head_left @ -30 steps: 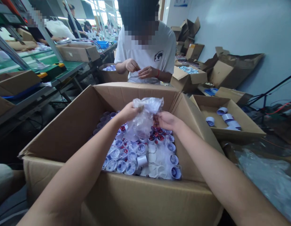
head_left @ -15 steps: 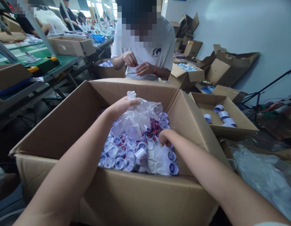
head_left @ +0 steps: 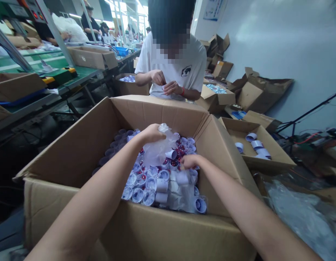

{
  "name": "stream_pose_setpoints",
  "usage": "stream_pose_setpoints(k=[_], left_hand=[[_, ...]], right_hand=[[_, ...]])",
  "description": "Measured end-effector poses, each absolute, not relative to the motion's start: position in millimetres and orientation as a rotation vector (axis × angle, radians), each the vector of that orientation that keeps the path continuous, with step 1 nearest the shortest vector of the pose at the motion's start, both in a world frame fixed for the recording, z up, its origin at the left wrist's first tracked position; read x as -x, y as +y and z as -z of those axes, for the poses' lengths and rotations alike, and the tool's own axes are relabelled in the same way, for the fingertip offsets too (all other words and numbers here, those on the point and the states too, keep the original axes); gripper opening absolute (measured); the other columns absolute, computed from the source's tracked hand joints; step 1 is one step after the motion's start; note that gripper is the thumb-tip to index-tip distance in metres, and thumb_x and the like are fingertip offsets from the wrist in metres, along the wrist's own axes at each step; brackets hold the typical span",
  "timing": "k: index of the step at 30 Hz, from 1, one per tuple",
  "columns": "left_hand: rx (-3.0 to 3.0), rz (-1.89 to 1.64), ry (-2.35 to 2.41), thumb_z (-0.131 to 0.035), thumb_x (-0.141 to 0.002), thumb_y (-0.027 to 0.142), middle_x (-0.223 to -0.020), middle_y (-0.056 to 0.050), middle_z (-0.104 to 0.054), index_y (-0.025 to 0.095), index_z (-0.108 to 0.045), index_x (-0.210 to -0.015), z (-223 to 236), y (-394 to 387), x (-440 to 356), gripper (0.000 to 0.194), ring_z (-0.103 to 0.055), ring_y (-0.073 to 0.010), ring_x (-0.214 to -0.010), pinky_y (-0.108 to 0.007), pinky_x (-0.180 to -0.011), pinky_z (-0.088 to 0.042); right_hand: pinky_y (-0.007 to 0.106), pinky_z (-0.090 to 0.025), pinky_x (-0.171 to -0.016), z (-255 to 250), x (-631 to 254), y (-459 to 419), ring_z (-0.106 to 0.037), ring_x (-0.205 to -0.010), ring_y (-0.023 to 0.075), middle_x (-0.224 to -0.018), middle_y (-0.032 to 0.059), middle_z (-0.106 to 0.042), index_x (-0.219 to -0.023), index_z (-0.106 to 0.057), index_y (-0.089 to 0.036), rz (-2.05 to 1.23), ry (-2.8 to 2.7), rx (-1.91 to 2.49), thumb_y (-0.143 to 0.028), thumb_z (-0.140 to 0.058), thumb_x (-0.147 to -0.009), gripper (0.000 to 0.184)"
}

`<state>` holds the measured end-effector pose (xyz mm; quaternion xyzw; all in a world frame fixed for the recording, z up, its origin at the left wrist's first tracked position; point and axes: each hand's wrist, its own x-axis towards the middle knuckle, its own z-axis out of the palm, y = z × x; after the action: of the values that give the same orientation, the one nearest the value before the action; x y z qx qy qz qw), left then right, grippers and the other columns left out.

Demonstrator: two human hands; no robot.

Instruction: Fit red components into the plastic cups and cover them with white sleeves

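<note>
My left hand is closed on a crumpled clear plastic bag, held over the middle of a large cardboard box. White cylindrical cups fill much of the box floor, several of them standing in rows and a few lying on their sides. Small red pieces lie among the cups near the bag. My right hand is low in the box on the right, beside the red pieces, with its fingers curled down. Whether it grips anything cannot be made out.
Across the box a person in a white shirt works with both hands. On the right stand a shallow carton with several white cups and a heap of clear plastic. A green-topped workbench runs along the left.
My left hand has lowered the bag, which looks more bunched up. My right hand has shifted slightly toward the red pieces. More white cups lie loose in the middle, and the view has tilted a little.
</note>
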<state>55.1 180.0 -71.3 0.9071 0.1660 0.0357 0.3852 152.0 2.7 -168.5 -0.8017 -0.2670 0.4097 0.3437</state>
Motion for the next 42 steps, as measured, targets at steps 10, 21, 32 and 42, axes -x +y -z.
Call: stream_pose_setpoints(k=[10, 21, 32, 42], left_hand=[[-2.401, -0.111, 0.394, -0.05, -0.065, 0.017, -0.094, -0.009, -0.062, 0.014, -0.05, -0.108, 80, 183, -55, 0.043, -0.057, -0.0191, -0.081, -0.026, -0.068, -0.042], [-2.205, -0.129, -0.004, -0.059, -0.06, 0.024, -0.099, -0.005, -0.062, 0.016, -0.052, -0.109, 83, 172, -53, 0.05, -0.056, -0.0161, -0.085, -0.027, -0.078, -0.042], [-2.084, -0.218, 0.156, -0.053, -0.064, 0.023, -0.067, 0.001, -0.056, 0.016, -0.054, -0.066, 76, 169, -54, 0.008, -0.049, -0.0113, -0.065, -0.024, -0.064, -0.041], [-1.751, -0.243, 0.297, -0.059, -0.062, 0.029, -0.073, -0.004, -0.062, 0.013, -0.059, -0.076, 68, 167, -51, 0.021, -0.055, -0.0165, -0.069, -0.029, -0.064, -0.045]], right_hand=[[0.024, -0.048, -0.058, 98, -150, 17, -0.058, -0.06, 0.0109, -0.063, -0.0047, -0.056, -0.074, -0.048, -0.021, -0.632, -0.294, 1.265, -0.024, -0.066, -0.068, 0.019], [0.02, -0.035, -0.047, 101, -133, 29, -0.043, -0.05, 0.0061, -0.058, -0.0077, -0.051, -0.071, -0.052, -0.02, -0.622, -0.435, 1.247, -0.037, -0.074, -0.055, 0.032], [0.019, -0.032, -0.046, 91, -144, 25, -0.036, -0.045, 0.0047, -0.053, -0.0095, -0.044, -0.077, -0.052, -0.021, -0.655, -0.359, 1.177, -0.038, -0.071, -0.062, 0.03], [0.026, -0.046, -0.053, 110, -133, 31, -0.054, -0.055, 0.0138, -0.061, -0.0011, -0.058, -0.083, -0.058, -0.019, -1.275, -0.212, 1.153, -0.047, -0.041, -0.086, 0.032]])
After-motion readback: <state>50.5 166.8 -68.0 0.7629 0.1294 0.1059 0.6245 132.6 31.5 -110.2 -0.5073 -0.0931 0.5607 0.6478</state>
